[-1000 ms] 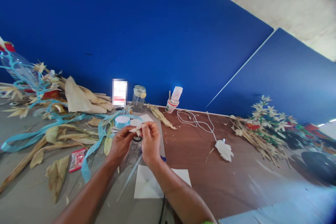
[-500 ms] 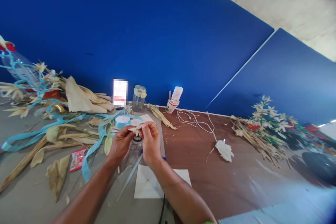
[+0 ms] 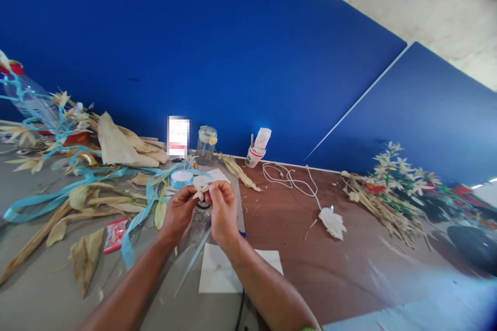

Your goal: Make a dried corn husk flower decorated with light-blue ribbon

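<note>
Between my two hands is a small cream flower [image 3: 201, 193] with pointed petals, apparently of dried husk. My left hand [image 3: 179, 210] pinches it from the left with thumb and forefinger. On the other side, my right hand [image 3: 223, 210] is closed, its fingertips pressed on the flower's right edge. A roll of light blue ribbon [image 3: 181, 179] lies just beyond my left hand. Under my wrists are a white sheet [image 3: 219, 269] and a pale narrow strip [image 3: 192, 264].
Dried husks [image 3: 120, 139] and a loose blue ribbon [image 3: 42, 209] spread over the left side. A glass jar [image 3: 206, 146] and a paper cup [image 3: 254, 156] stand along the blue partition [image 3: 233, 51]. A white cable [image 3: 295, 181] and a white-flowered bunch [image 3: 399, 170] lie rightward.
The flower has turned slightly between my fingers, and its petals now show at a different angle. My hands stay in nearly the same place.
</note>
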`<state>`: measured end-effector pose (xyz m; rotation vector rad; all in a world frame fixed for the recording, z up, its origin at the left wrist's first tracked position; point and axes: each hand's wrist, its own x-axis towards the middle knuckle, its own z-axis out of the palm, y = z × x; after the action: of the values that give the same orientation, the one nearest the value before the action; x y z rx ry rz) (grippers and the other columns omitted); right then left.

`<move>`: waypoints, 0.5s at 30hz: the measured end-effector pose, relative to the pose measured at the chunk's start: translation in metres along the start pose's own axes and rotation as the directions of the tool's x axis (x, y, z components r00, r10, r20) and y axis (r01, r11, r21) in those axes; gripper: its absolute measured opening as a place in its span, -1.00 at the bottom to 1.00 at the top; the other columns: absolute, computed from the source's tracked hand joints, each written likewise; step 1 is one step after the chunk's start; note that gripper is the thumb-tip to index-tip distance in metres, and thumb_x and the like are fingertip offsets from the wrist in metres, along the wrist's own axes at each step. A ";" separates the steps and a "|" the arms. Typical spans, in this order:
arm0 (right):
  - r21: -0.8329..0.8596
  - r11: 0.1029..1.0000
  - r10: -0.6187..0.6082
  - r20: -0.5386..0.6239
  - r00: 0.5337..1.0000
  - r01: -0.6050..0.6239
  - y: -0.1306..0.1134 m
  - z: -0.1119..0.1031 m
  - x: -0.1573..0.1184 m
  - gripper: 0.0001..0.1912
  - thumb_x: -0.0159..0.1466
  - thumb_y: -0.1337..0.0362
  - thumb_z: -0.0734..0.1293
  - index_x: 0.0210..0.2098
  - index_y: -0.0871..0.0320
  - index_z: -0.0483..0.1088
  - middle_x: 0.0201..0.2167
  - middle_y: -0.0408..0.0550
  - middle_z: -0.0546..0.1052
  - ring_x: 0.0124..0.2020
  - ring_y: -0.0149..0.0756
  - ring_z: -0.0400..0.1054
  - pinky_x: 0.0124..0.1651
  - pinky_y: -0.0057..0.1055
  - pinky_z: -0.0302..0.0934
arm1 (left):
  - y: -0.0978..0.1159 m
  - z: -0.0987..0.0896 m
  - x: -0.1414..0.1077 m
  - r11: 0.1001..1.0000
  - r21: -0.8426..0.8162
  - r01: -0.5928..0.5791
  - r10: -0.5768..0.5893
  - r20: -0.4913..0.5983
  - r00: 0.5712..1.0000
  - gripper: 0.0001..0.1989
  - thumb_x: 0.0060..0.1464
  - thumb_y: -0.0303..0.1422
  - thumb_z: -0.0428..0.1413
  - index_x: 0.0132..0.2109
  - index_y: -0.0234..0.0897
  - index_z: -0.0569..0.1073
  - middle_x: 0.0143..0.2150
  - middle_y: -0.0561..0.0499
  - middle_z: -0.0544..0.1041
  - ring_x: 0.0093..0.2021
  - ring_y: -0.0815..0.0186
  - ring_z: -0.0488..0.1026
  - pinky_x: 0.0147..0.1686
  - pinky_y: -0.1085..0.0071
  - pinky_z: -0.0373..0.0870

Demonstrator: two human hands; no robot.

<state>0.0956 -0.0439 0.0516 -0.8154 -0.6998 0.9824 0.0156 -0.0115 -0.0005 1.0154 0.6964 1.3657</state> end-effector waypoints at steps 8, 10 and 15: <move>0.053 0.998 0.014 0.033 0.999 -0.016 0.005 -0.005 -0.001 -0.89 0.11 0.28 0.34 -0.49 0.17 0.35 -0.61 -0.24 0.39 -0.56 -0.48 0.20 -0.40 -0.49 0.10 | 0.002 0.003 -0.001 0.997 -0.073 0.019 -0.024 -0.060 0.998 -0.84 -0.18 -0.30 0.28 -0.43 -0.27 0.50 -0.46 0.09 0.50 -0.37 0.36 0.40 -0.25 0.43 0.30; 0.053 0.999 0.013 0.019 1.000 -0.014 0.005 -0.006 -0.001 -0.91 0.11 0.28 0.33 -0.46 0.17 0.36 -0.58 -0.24 0.40 -0.55 -0.48 0.20 -0.39 -0.50 0.10 | -0.001 0.002 0.000 0.999 -0.052 0.003 -0.006 -0.062 0.998 -0.86 -0.17 -0.32 0.28 -0.44 -0.27 0.50 -0.48 0.10 0.49 -0.40 0.38 0.37 -0.27 0.45 0.29; 0.036 0.998 0.044 0.023 0.999 -0.045 0.001 -0.005 0.001 -0.90 0.07 0.27 0.36 -0.45 0.18 0.38 -0.59 -0.24 0.38 -0.57 -0.49 0.17 -0.43 -0.50 0.08 | -0.006 -0.002 0.001 1.000 0.001 -0.027 0.027 -0.040 0.999 -0.89 -0.12 -0.34 0.25 -0.45 -0.28 0.50 -0.50 0.10 0.47 -0.44 0.39 0.34 -0.32 0.47 0.27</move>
<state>0.0997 -0.0439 0.0483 -0.7918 -0.6833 1.0435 0.0168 -0.0095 -0.0070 1.0032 0.7150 1.4132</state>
